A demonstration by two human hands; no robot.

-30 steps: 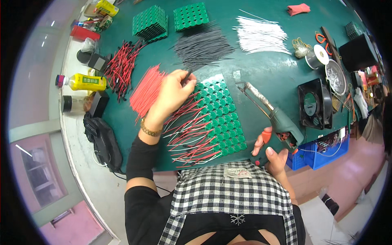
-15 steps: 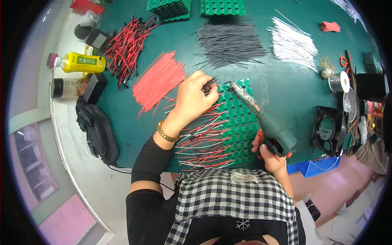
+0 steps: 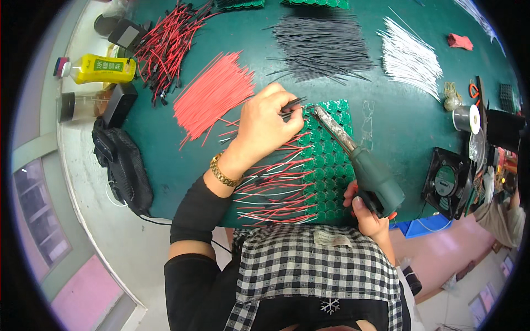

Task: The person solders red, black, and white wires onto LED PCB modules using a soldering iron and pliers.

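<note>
My left hand (image 3: pixel 269 120) is closed on a few thin black wires (image 3: pixel 292 103), pinching them beside the upper left corner of a green circuit board panel (image 3: pixel 326 175). My right hand (image 3: pixel 366 214) grips a dark green soldering gun (image 3: pixel 377 177) by its handle. The gun's silvery barrel (image 3: pixel 335 130) slants up and left over the panel, its tip close to my left fingertips and the wire ends. Along the panel's left side, red and white wires (image 3: pixel 273 190) stick out from the round boards. Whether the tip touches a wire or pad cannot be made out.
Beyond my hands lie bundles of red wires (image 3: pixel 215 96), black wires (image 3: pixel 323 44) and white wires (image 3: pixel 409 58). Red-black leads (image 3: pixel 171 49) are heaped at left, near a yellow bottle (image 3: pixel 102 69) and a black pouch (image 3: pixel 122 171). A solder spool (image 3: pixel 467 119) and fan (image 3: pixel 446 182) stand at right.
The whole view has shifted slightly, so the wire bundles sit higher in it. Both hands keep their grips, and the gun's tip stays at the panel's upper left corner.
</note>
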